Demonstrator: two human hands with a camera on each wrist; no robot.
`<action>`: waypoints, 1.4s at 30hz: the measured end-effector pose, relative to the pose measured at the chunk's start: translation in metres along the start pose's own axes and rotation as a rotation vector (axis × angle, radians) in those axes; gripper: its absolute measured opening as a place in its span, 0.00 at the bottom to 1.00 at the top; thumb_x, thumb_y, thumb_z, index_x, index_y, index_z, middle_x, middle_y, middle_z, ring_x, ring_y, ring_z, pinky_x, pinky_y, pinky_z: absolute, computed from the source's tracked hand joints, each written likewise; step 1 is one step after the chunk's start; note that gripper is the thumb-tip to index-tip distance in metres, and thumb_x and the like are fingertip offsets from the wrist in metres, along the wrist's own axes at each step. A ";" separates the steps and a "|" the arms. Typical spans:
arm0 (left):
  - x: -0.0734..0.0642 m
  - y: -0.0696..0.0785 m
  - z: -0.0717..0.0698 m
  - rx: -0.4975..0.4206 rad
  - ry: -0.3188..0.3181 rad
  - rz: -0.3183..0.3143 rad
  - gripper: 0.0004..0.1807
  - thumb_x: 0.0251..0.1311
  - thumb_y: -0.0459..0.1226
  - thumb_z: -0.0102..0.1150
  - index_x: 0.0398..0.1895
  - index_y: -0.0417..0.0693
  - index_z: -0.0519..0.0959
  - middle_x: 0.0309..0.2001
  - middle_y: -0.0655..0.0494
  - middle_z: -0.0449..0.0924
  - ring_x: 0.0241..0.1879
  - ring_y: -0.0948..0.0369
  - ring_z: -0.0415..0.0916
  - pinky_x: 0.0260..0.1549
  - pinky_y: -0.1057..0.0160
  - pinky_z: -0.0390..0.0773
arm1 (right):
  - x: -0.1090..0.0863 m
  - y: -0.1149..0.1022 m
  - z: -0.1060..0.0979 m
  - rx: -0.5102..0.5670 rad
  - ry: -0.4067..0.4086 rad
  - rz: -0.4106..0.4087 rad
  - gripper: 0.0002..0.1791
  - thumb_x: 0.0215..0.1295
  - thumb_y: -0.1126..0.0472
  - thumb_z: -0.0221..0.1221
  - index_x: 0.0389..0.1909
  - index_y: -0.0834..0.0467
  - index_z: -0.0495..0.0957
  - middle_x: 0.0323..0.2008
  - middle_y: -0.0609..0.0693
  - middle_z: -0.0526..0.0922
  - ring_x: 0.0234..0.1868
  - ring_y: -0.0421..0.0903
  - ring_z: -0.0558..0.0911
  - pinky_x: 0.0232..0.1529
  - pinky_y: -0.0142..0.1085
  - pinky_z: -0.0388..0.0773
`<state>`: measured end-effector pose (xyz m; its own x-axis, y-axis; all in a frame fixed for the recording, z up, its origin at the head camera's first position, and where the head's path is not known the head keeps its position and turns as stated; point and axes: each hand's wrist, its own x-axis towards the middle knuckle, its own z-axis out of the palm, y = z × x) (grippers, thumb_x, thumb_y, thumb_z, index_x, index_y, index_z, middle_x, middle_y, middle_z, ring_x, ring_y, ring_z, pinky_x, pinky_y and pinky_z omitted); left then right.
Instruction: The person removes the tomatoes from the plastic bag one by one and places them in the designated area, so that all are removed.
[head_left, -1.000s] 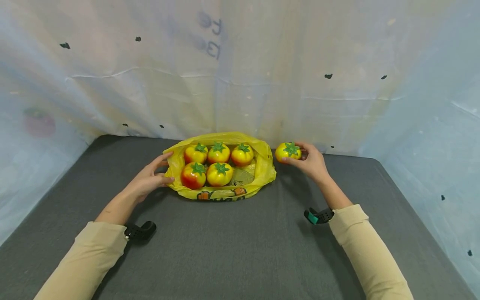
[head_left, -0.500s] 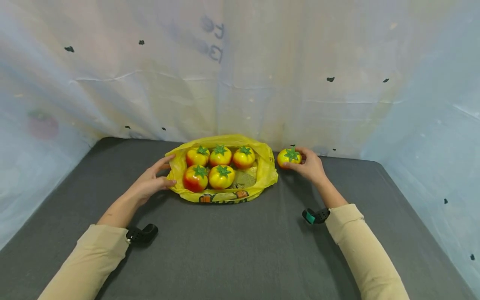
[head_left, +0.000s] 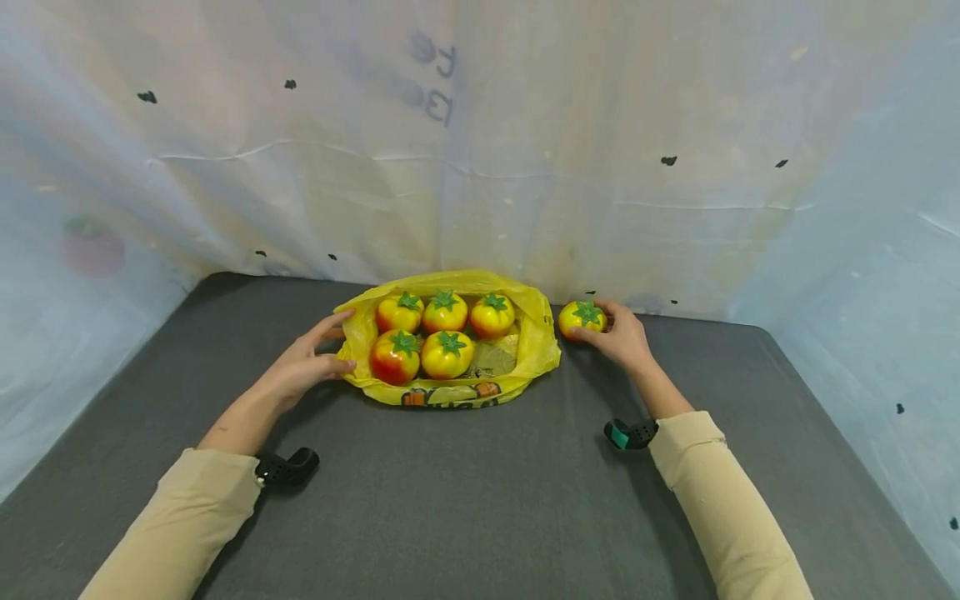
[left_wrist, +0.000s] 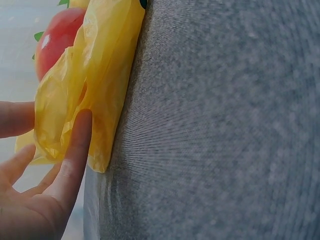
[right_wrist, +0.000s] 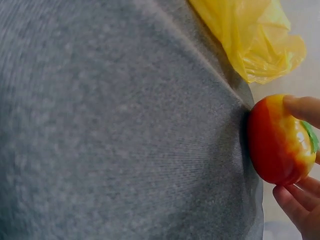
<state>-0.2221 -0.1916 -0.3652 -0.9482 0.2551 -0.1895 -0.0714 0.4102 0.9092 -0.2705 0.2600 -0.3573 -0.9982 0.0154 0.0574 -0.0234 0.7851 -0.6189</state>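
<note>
A yellow plastic bag (head_left: 540, 333) lies spread on the table, its mouth facing up. Several red-and-yellow tomatoes with green star-shaped tops are inside, including a tomato (head_left: 395, 358) at the front left. My left hand (head_left: 296, 367) touches the bag's left end with spread, fairly straight fingers (left_wrist: 79, 140). At the bag's right, my right hand (head_left: 626, 340) holds another tomato (right_wrist: 277, 142) between thumb and fingers. Its underside is right at the table surface in the right wrist view, green top turned upward in the head view.
The dark grey cloth-covered table (head_left: 465, 492) stretches toward me. Directly behind the bag, a pale plastic sheet (head_left: 510, 175) hangs at the table's back edge. Similar pale sheets (head_left: 877, 292) close off both sides.
My right hand has lowered the tomato slightly beside the bag. My left hand stays at the bag's left end. The head view has shifted a little.
</note>
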 end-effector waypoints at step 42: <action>-0.001 -0.002 0.001 -0.033 -0.009 0.003 0.46 0.62 0.31 0.54 0.78 0.55 0.39 0.73 0.33 0.42 0.58 0.40 0.70 0.56 0.47 0.72 | -0.007 -0.060 0.001 0.180 -0.009 -0.119 0.40 0.61 0.50 0.64 0.71 0.57 0.61 0.71 0.59 0.60 0.69 0.59 0.63 0.66 0.53 0.63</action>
<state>-0.2202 -0.1917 -0.3676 -0.9456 0.2644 -0.1898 -0.0787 0.3801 0.9216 -0.2625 0.2128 -0.3212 -0.9883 -0.0771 0.1314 -0.1495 0.6575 -0.7385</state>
